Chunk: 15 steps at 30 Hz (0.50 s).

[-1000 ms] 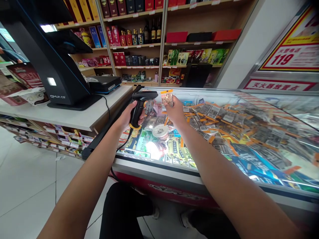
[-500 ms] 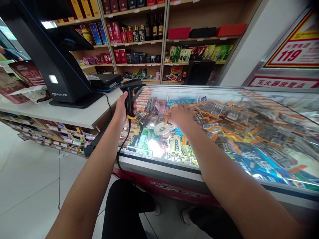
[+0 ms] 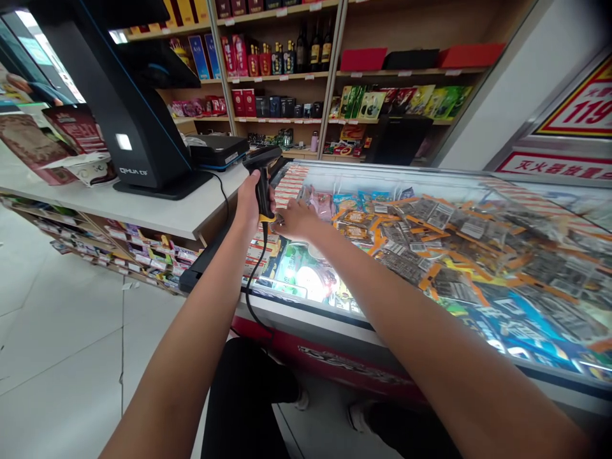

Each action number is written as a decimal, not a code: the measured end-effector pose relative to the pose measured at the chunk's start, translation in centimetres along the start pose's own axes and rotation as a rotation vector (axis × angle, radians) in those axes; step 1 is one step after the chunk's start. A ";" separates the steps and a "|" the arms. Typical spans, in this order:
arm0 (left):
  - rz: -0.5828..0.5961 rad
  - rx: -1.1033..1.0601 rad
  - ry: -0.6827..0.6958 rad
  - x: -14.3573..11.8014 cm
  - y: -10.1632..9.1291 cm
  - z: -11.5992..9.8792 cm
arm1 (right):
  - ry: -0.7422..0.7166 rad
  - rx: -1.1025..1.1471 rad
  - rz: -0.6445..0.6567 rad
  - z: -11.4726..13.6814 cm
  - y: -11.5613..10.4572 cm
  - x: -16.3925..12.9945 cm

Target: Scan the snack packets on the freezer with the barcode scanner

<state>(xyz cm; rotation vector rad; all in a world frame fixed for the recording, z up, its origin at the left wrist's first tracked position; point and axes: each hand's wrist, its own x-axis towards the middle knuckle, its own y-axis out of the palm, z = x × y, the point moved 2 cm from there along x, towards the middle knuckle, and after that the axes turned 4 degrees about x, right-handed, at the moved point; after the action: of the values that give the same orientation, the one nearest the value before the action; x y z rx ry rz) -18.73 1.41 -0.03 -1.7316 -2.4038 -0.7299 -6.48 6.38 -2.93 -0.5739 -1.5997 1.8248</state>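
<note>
With my left hand (image 3: 249, 203) I am gripping the black scanner (image 3: 263, 194), its fingers wrapping closed around the handle, the yellow-edged base showing just below them. The scanner is standing nearly upright near the left end of the glass-sided display chest (image 3: 306, 319), its cable (image 3: 264, 234) hanging down over the front edge. I am reaching my right hand (image 3: 297, 221) across to it, palm down, the fingertips sitting just beside the handle's base. Something small and brownish is showing by those fingers, but from my end I cannot tell whether they are pinching it or only lying near it.

Through the head camera I am also seeing orange-edged packets (image 3: 437, 215) lying heaped in the chest to the right of my hands, with blue packages (image 3: 519, 324) lying nearer the front. To the left, a white worktop (image 3: 191, 215) is carrying a black terminal (image 3: 143, 143) and a flat black device (image 3: 220, 150). Behind, shelves are holding bottles (image 3: 315, 50) and boxes (image 3: 364, 59).
</note>
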 end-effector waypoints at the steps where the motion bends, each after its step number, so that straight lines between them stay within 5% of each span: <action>1: 0.002 -0.002 -0.003 0.0 0.0 0.0 | 0.031 -0.020 0.008 -0.2 -0.4 -0.1; 7: 0.053 0.000 -0.089 -0.5 0.6 -0.4 | 0.032 0.208 -0.059 -3.0 -1.7 -2.7; 10: 0.128 0.014 -0.174 -0.9 1.1 -0.3 | 0.150 0.539 -0.294 -5.5 -2.0 -4.6; 15: 0.447 0.056 -0.276 -1.7 2.0 0.6 | 0.330 0.915 -0.640 -9.2 -2.7 -6.7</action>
<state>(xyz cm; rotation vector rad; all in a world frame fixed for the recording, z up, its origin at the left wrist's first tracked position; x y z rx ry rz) -16.21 0.65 -0.53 -2.3571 -2.0270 -0.3804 5.00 8.26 -2.37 0.0698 -0.5070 1.6079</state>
